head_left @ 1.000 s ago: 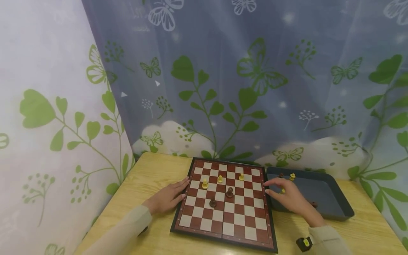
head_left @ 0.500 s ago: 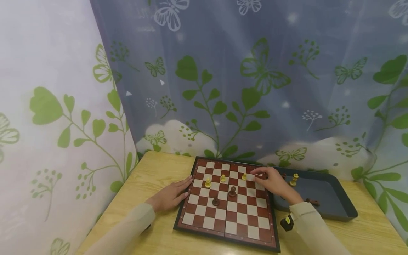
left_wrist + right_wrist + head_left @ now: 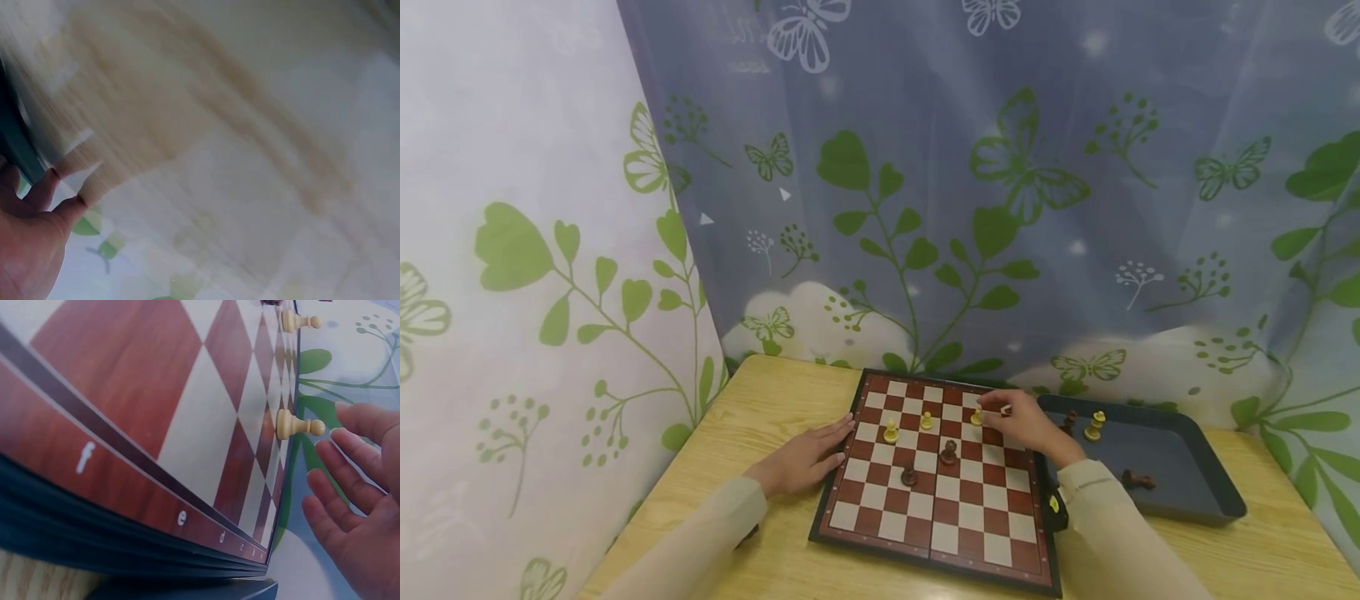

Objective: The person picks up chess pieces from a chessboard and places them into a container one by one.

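My right hand [image 3: 1018, 421] reaches over the far right of the chessboard [image 3: 891, 521], with thumb and forefinger at a yellow pawn [image 3: 977, 417]. In the right wrist view its fingers are spread, and the thumb tip is close beside the head of that upright pawn [image 3: 297, 425]. My left hand [image 3: 797, 460] lies flat at the board's left edge, fingertips on the frame. Also standing on the squares are two other yellow pieces, one farther left [image 3: 891, 432] and one nearer the middle [image 3: 927, 421], plus a dark pawn [image 3: 909, 475] and a larger dark piece [image 3: 949, 452].
A dark tray [image 3: 1187, 458] sits right of the board on the wooden table [image 3: 782, 383]. Inside are a standing yellow piece [image 3: 1095, 426], a dark piece [image 3: 1069, 422] and a toppled dark piece [image 3: 1138, 479]. A patterned curtain [image 3: 925, 167] hangs behind.
My right hand has moved left from the tray's near side, over the board's right edge, to the yellow pawn. The left hand and the pieces on the board stay where they were.
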Action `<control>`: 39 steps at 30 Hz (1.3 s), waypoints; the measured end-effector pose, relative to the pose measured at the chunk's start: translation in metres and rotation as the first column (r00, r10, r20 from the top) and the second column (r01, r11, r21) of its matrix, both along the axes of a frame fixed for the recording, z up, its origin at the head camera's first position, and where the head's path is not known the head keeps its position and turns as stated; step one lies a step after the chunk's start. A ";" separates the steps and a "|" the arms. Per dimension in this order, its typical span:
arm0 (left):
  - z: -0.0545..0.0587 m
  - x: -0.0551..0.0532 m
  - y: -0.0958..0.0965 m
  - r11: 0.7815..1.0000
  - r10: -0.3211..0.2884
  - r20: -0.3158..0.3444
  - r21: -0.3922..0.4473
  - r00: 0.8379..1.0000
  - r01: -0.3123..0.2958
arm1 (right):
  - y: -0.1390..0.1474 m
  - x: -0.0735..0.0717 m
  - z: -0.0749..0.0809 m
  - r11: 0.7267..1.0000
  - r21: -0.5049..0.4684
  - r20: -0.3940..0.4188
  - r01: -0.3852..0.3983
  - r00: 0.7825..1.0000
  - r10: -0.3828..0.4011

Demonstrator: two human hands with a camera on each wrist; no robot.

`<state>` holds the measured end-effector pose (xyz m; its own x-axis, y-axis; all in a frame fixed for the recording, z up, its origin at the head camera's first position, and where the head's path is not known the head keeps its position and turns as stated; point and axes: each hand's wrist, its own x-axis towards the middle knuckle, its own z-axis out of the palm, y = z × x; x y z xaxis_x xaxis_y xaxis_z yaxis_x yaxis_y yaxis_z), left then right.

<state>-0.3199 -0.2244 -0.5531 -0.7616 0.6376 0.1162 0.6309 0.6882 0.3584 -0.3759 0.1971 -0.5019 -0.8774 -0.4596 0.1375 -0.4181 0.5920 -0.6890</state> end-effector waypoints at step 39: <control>-0.002 -0.004 -0.002 1.000 -0.003 0.028 0.004 1.000 0.003 | -0.014 -0.010 -0.002 0.997 0.080 -0.053 0.006 0.999 -0.002</control>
<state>-0.3235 -0.2263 -0.5555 -0.7626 0.6395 0.0973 0.6226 0.6850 0.3783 -0.3856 0.1834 -0.5037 -0.8718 -0.4674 0.1468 -0.4503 0.6464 -0.6160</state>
